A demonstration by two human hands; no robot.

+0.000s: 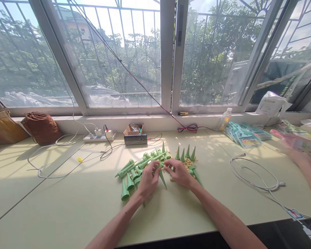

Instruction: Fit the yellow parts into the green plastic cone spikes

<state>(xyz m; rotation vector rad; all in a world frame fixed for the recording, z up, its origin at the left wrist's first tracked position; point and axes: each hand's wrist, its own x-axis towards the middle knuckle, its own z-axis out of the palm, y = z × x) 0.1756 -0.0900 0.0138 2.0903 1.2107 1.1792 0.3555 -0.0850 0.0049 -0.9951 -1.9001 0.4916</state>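
Note:
My left hand (148, 180) is closed, its thumb and fingers pinching a green plastic spike (162, 180) whose tip points down toward the table. Against the spike's top end, my right hand (180, 173) has its thumb and fingers pinched together; what sits between them is too small to make out. A heap of similar green spikes (124, 190) lies around and behind my left hand. Just past my right hand, several spikes (187, 152) stand upright with their points up, beside a pile of small yellow-tan pieces (188, 162). One more spike (196, 175) lies tilted by my right wrist.
Behind the heap are a dark phone (135, 139) and a small open box (133, 128). A power strip (99, 137) with cables stands left. At right lie a coiled white cable (256, 186), teal packaged items (242, 135) and a bottle (226, 117). Another person's hand (299, 155) is blurred beside pink items.

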